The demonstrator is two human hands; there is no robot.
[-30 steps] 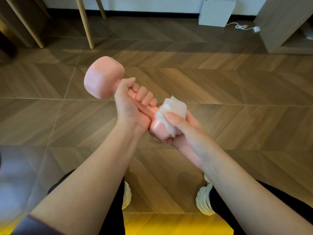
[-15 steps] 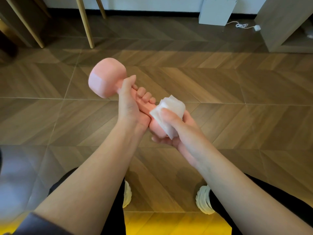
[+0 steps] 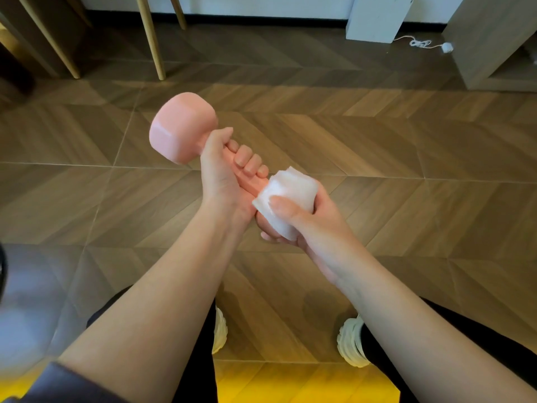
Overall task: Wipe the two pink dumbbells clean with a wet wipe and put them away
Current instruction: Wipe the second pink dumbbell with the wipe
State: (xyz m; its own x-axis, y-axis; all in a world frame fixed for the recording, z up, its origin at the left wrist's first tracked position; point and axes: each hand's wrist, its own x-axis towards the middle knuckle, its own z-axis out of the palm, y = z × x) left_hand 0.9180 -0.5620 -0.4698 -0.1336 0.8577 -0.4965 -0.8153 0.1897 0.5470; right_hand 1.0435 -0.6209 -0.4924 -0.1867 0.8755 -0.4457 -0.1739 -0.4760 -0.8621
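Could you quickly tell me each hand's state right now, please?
Left hand: grips the pink dumbbell by its handle.
Right hand: holds the wet wipe around its near end.

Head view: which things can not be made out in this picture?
Near end of the pink dumbbell: head view, wrapped by the wet wipe and the right hand.
Its handle: head view, mostly under the left hand.
The second dumbbell: not in view.
A grey patch, lower left: head view, blurred, cut by the edge.

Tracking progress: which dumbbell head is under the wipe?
The near head, hidden inside the wet wipe that the right hand grips; the far head is bare.
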